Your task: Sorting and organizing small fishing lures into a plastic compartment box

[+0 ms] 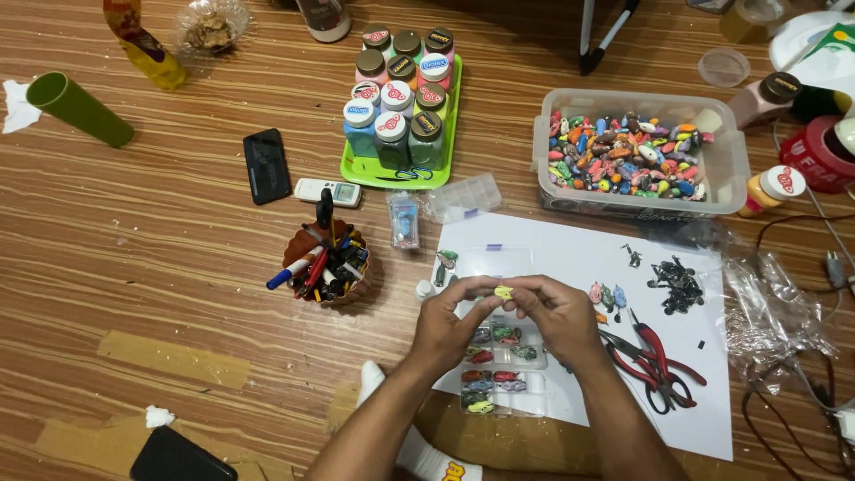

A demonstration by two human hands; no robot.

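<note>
Both hands, the left hand [450,325] and right hand [559,316], pinch one small yellow-green painted bead [504,291] between their fingertips. It sits just above a clear plastic compartment box [503,379] of coloured beads on white paper [579,258], with red-handled pliers [655,356] near the right hand.

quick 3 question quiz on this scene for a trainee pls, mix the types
1. True or false: both hands pinch the small yellow piece.
2. What lies under the hands? A) the green tray B) the compartment box C) the black phone
3. Which tool lies just right of the right hand?

Key:
1. True; the left hand and the right meet on it.
2. B
3. The red-handled pliers, on the white sheet.
</note>
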